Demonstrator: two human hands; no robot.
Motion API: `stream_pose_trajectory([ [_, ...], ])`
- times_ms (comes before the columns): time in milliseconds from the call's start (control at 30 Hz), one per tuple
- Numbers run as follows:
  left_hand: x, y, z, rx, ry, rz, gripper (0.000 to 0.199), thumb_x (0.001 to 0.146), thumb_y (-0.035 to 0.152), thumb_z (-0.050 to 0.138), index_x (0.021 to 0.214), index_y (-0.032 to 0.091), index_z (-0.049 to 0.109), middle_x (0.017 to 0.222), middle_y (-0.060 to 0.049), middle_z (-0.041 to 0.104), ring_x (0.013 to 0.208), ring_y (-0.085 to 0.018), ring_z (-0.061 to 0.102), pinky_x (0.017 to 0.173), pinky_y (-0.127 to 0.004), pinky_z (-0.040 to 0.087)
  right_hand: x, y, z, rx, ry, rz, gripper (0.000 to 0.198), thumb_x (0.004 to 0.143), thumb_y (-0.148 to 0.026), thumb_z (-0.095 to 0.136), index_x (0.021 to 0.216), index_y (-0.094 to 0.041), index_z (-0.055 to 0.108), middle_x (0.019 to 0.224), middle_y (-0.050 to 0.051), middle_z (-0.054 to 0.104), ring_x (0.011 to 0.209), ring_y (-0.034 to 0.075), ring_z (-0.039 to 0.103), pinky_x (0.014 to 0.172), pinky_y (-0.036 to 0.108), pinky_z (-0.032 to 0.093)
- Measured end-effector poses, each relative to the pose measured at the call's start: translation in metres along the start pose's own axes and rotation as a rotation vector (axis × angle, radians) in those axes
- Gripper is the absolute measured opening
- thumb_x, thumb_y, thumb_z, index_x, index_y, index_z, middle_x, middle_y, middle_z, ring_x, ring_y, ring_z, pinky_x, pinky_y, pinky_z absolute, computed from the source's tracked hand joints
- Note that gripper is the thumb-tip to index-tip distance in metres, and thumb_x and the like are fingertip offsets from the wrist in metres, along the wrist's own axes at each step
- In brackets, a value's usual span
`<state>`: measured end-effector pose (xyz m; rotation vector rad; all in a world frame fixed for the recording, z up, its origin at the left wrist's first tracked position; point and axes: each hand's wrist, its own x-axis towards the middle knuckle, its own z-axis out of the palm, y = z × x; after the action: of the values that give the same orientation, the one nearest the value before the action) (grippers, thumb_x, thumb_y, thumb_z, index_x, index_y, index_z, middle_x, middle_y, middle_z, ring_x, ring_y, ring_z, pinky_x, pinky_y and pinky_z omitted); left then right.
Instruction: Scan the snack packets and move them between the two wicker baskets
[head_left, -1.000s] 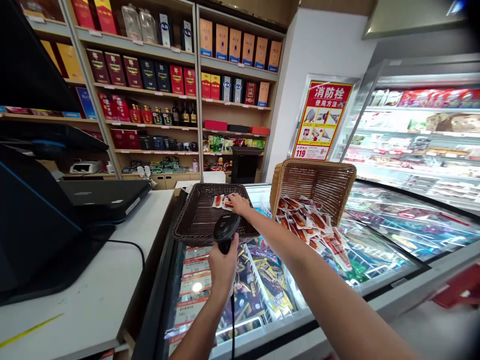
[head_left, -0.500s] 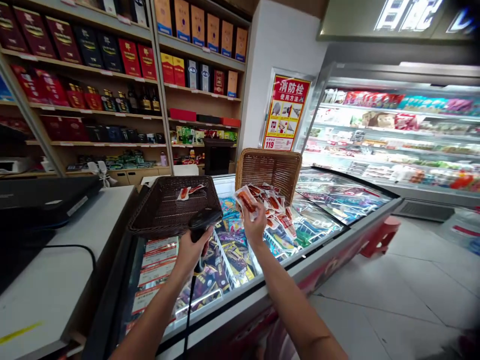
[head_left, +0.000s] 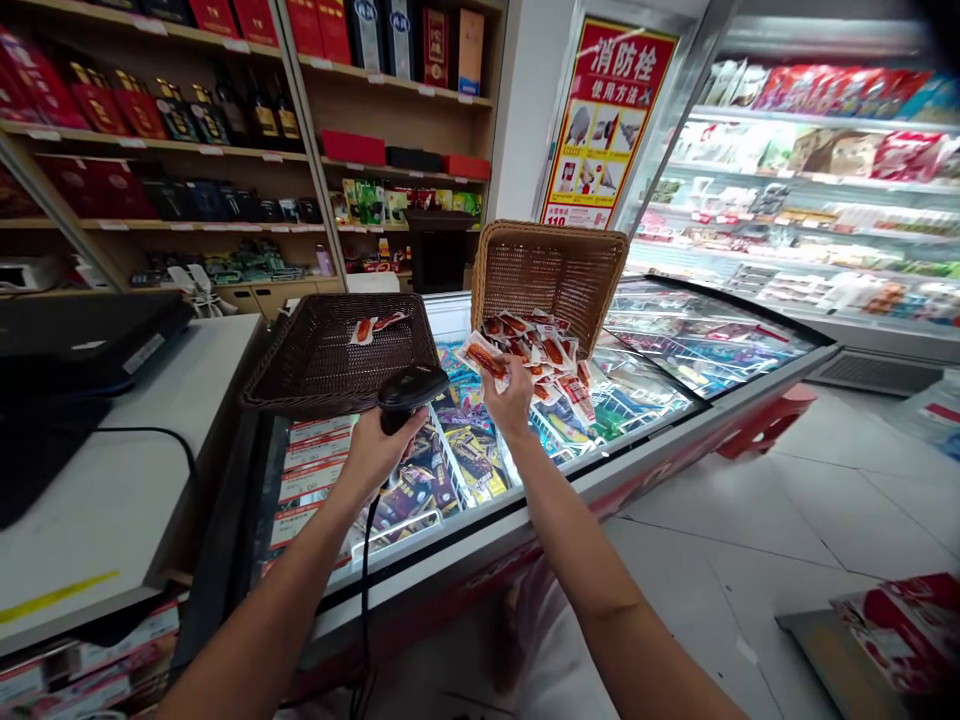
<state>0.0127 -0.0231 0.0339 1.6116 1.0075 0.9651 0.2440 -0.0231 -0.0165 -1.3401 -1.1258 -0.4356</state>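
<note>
My left hand (head_left: 382, 447) is wrapped round the handle of a black barcode scanner (head_left: 412, 388), its cord hanging down. Between the fingers of my right hand (head_left: 510, 393) is a small clear-and-white packet (head_left: 482, 358) with a reddish-brown snack inside. Just beyond that hand, a tan wicker basket (head_left: 551, 265) lies tipped toward me, and a heap of similar packets (head_left: 553, 352) spills from its mouth onto the freezer glass. A dark brown basket (head_left: 315, 350) stands left of the scanner with a couple of packets (head_left: 365, 330) in it.
Both baskets rest on a glass-topped chest freezer (head_left: 465, 462) full of wrapped goods. A white counter (head_left: 97, 490) with a black machine (head_left: 90, 335) is at the left. A red stool (head_left: 769, 420) and a carton (head_left: 885, 640) stand on the floor at right.
My view has tilted downward, so things sit higher in the picture. The packet in my right hand has turned flatter, near the scanner's front. My left hand keeps its grip on the scanner.
</note>
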Motion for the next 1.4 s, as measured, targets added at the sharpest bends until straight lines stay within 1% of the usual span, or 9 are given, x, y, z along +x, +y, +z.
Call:
stream_pose_trajectory([
  [167,-0.002,-0.001,-0.002,0.123,0.000,0.042,0.047,0.077,0.060,0.073,0.061,0.021,0.054,0.044,0.000,0.053,0.040,-0.012,0.045,0.042,-0.025,0.034,0.000,0.000,-0.001,0.012,-0.052,-0.046,0.017,0.091,-0.033,0.059,0.104,-0.022,0.058,0.097,0.009,0.069,0.092,0.024,0.067,0.088,0.040,0.057],
  [533,-0.002,0.000,-0.001,0.158,-0.032,0.024,0.048,0.078,0.062,0.071,0.062,0.021,0.053,0.047,0.000,0.054,0.043,-0.013,0.048,0.045,-0.025,0.036,0.000,-0.002,-0.001,0.034,-0.027,-0.094,0.015,0.090,-0.030,0.059,0.102,-0.022,0.057,0.094,0.007,0.068,0.089,0.023,0.067,0.086,0.038,0.057],
  [700,-0.004,0.006,-0.001,0.099,0.026,0.002,0.048,0.074,0.061,0.074,0.060,0.020,0.054,0.045,0.001,0.052,0.041,-0.013,0.045,0.044,-0.026,0.035,0.001,0.002,0.000,-0.074,0.026,0.059,0.020,0.092,-0.032,0.055,0.108,-0.020,0.058,0.103,0.011,0.067,0.100,0.025,0.065,0.095,0.042,0.054],
  [833,-0.004,0.013,-0.002,0.037,0.044,-0.002,0.049,0.071,0.060,0.076,0.056,0.020,0.053,0.044,0.001,0.050,0.041,-0.012,0.043,0.043,-0.025,0.034,0.011,0.017,0.001,-0.144,0.040,0.244,0.037,0.095,-0.028,0.045,0.129,-0.016,0.053,0.125,0.019,0.062,0.120,0.029,0.058,0.106,0.048,0.048],
  [1000,-0.003,0.014,-0.005,-0.032,0.053,0.009,0.049,0.069,0.060,0.078,0.056,0.019,0.053,0.045,0.002,0.050,0.040,-0.011,0.043,0.043,-0.025,0.034,0.014,0.029,0.002,-0.275,-0.049,0.254,0.058,0.093,-0.030,0.048,0.148,-0.013,0.040,0.150,0.024,0.046,0.141,0.034,0.038,0.116,0.059,0.033],
  [1100,0.001,0.010,-0.009,-0.094,0.121,-0.001,0.049,0.068,0.060,0.079,0.058,0.019,0.053,0.045,0.002,0.050,0.040,-0.010,0.042,0.042,-0.024,0.033,0.008,0.027,0.002,-0.313,-0.032,0.197,0.053,0.092,-0.027,0.046,0.143,-0.012,0.046,0.146,0.023,0.048,0.139,0.034,0.037,0.116,0.060,0.031],
  [1233,0.009,0.003,-0.020,-0.236,0.279,-0.004,0.049,0.067,0.060,0.081,0.063,0.019,0.054,0.048,0.003,0.051,0.041,-0.010,0.044,0.041,-0.024,0.033,0.014,0.010,0.011,-0.316,-0.044,0.122,0.044,0.092,-0.024,0.049,0.133,-0.012,0.055,0.135,0.022,0.056,0.132,0.034,0.044,0.113,0.058,0.035],
  [1333,0.015,0.000,-0.030,-0.381,0.439,-0.026,0.049,0.065,0.059,0.083,0.069,0.019,0.055,0.052,0.004,0.052,0.043,-0.010,0.045,0.042,-0.024,0.035,0.037,-0.019,0.040,-0.267,-0.215,0.003,0.035,0.094,-0.023,0.049,0.126,-0.015,0.061,0.128,0.018,0.061,0.122,0.031,0.054,0.108,0.050,0.043],
  [1400,0.018,-0.002,-0.035,-0.454,0.509,-0.043,0.050,0.064,0.059,0.084,0.071,0.019,0.055,0.053,0.005,0.053,0.043,-0.010,0.045,0.042,-0.024,0.036,0.054,-0.045,0.075,-0.234,-0.394,-0.033,0.030,0.096,-0.023,0.047,0.119,-0.017,0.066,0.122,0.015,0.065,0.112,0.026,0.062,0.102,0.042,0.048],
])
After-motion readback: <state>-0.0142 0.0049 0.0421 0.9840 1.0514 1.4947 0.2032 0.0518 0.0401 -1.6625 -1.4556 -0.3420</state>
